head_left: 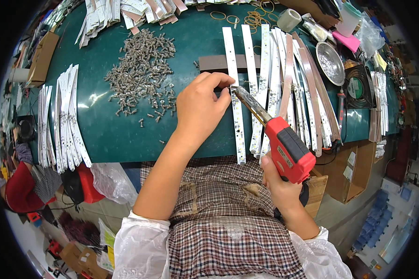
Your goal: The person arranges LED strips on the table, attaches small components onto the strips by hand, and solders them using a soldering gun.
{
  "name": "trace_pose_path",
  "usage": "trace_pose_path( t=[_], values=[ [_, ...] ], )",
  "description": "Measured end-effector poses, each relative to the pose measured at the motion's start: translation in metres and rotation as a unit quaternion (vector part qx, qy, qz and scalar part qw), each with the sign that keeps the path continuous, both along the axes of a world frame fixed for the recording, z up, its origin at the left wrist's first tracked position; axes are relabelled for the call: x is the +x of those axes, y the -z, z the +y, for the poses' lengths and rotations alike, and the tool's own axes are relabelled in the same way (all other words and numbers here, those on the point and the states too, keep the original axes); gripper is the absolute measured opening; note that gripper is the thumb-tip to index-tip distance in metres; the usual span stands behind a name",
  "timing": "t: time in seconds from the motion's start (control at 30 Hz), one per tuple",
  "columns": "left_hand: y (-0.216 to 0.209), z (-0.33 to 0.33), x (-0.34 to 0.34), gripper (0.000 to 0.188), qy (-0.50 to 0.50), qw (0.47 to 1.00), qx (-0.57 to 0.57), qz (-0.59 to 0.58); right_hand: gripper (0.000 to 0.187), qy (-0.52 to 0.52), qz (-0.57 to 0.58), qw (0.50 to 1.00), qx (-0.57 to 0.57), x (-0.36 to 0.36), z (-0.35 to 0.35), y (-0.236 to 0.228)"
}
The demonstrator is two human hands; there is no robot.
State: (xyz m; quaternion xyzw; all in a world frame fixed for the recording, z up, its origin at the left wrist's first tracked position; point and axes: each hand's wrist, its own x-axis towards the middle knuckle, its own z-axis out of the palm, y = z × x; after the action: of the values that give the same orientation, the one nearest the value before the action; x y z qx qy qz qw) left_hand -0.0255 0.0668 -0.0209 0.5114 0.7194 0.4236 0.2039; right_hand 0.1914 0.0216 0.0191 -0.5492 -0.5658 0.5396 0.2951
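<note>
Head view, clock centred on the left hand (pixel 195 104): condition of both hands?

– Left: thumb and forefinger drawn close, pinch-fashion; whether a small piece sits between them, cannot tell. Right hand (pixel 284 190), between 4 and 5 o'clock: closed round one red gun (pixel 280 132).

– The strip?

– White strip (pixel 238 125), one, at 3 o'clock, beside the left fingertips; lies lengthwise, over a brown block (pixel 212 63) at 12. Gun tip at its upper half.

– Obstructions?

– Gun barrel, crossing above neighbouring strips (pixel 287 76). These, white and brown, overlap, filling the space between the white strip and a metal dish (pixel 330 63) at 2 to 3.

– Remaining stock?

– Metal bits (pixel 142 65), loose heap, 10 o'clock. Strip bundle (pixel 70 121), 9. Further strips (pixel 144 11), 11. Rubber bands (pixel 253 21), 1. Tape roll (pixel 288 20), between 1 and 2. Carton (pixel 351 172), 4, below the green table (pixel 125 144).
</note>
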Motion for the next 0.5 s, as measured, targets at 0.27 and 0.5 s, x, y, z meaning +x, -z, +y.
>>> trace_pose_path(
  t=[0.27,0.5],
  values=[
    [0.0014,0.0001,0.0009,0.019,-0.004,1.0,0.008,-0.003,0.016,0.02,0.03,0.999,0.023,-0.0053,0.0007,0.0009],
    [0.0004,-0.0002,0.0012,0.019,-0.009,1.0,0.006,0.0,0.018,0.008,0.007,1.0,0.013,-0.0051,0.0002,0.0017]
  ],
)
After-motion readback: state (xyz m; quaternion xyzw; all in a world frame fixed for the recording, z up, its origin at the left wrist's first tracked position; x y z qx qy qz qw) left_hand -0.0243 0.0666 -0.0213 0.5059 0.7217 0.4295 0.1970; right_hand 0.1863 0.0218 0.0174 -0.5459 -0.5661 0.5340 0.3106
